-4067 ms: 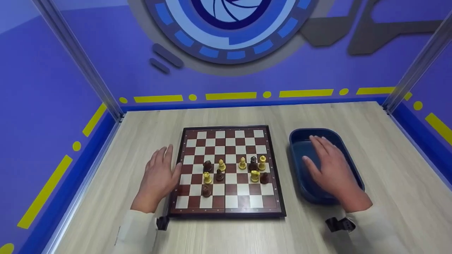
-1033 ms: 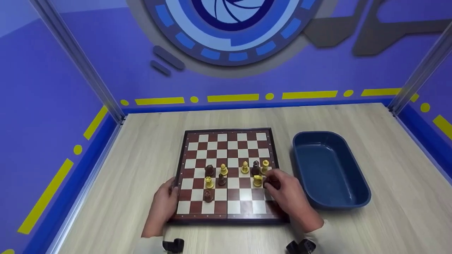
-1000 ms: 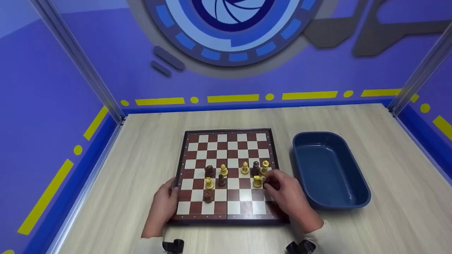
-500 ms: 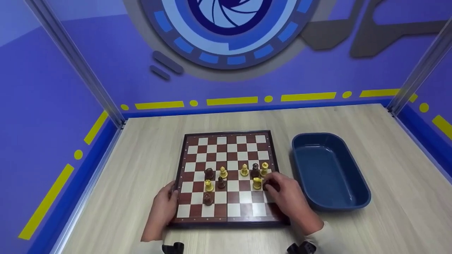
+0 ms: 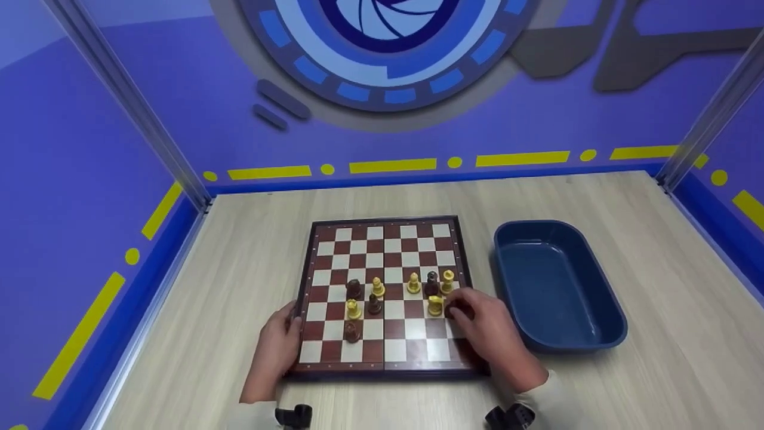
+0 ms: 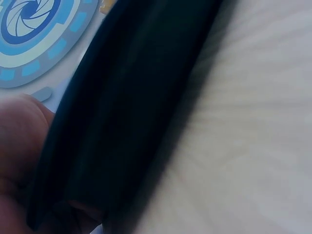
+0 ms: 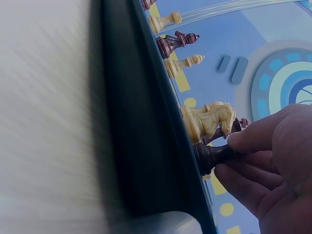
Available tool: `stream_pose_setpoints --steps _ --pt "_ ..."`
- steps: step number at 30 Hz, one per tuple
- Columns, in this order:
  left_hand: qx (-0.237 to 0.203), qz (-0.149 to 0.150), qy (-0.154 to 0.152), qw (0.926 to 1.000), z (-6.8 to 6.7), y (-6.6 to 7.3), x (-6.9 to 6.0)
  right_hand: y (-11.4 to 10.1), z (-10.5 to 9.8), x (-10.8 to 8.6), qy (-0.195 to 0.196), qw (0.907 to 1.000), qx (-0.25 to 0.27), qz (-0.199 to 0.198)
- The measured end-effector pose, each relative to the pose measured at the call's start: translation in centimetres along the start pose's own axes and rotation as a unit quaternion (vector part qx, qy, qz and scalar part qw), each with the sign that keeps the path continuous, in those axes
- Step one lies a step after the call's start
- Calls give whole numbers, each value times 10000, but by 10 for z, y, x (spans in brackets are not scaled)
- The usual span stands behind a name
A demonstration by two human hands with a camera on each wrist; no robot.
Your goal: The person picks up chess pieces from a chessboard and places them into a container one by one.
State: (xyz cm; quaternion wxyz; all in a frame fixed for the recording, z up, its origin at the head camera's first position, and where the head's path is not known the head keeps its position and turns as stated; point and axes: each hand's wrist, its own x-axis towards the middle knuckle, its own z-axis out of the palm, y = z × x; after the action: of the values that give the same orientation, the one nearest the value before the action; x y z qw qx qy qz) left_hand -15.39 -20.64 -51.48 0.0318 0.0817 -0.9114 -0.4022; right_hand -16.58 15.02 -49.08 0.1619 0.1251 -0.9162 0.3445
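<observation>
A brown-and-white chessboard (image 5: 418, 349) lies on the table, bearing several yellow and dark brown chess pieces. My right hand (image 5: 489, 328) reaches over its right edge and pinches a dark chess piece (image 7: 212, 155) between thumb and fingers; the fingers cover its top, and its base is at the board's surface. Just left of those fingertips stands a yellow knight (image 5: 435, 306). Behind are a yellow rook (image 5: 447, 282) and a dark piece (image 5: 431, 283). My left hand (image 5: 276, 343) grips the board's left edge, thumb on the rim; its other fingers are mostly hidden.
To the right of the board sits a deep blue tray (image 5: 552, 298) with nothing in it. Other pieces stand on the board's left half, among them a yellow rook (image 5: 353, 309) and a dark piece (image 5: 352, 332). Purple panels (image 5: 197, 89) enclose the table.
From hovering over the tray, my right hand has come left onto the dark piece. The left hand has settled on the board's edge. Over the last second both have stayed nearly still.
</observation>
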Motion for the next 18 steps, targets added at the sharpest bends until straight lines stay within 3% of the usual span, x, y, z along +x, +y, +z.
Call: stream_pose_setpoints --steps 18 --pt "28 64 105 9999 2 0 0 -8 -20 5 349 9987 258 -252"
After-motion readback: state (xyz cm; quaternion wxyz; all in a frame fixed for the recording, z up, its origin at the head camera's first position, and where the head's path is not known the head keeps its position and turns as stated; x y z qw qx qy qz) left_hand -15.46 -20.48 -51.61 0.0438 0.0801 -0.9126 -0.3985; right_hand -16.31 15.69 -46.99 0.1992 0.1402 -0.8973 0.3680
